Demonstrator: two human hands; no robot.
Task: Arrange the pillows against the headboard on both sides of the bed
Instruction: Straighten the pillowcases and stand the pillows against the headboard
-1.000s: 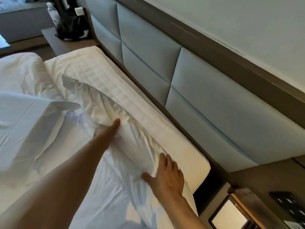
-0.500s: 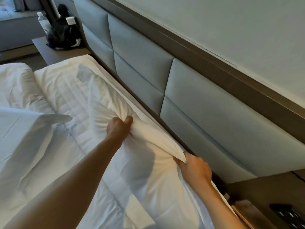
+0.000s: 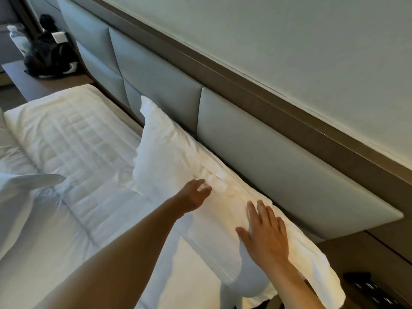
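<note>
A white pillow (image 3: 178,159) stands on its long edge along the grey padded headboard (image 3: 256,139), on the near side of the bed. My left hand (image 3: 196,195) hovers at the pillow's front face with fingers loosely curled, blurred by motion. My right hand (image 3: 265,233) lies flat on the pillow's near end, fingers spread. Neither hand grips the fabric. The quilted white mattress top (image 3: 73,139) is bare on the far side of the bed.
A rumpled white duvet (image 3: 24,197) lies at the left. A far bedside table (image 3: 40,83) carries a black bag (image 3: 49,56) and a water bottle (image 3: 19,41). A near bedside surface with a dark control panel (image 3: 374,291) sits at the lower right.
Both hands gripped the pillow's fabric half a second ago. They have let go, and the pillow now stands against the headboard.
</note>
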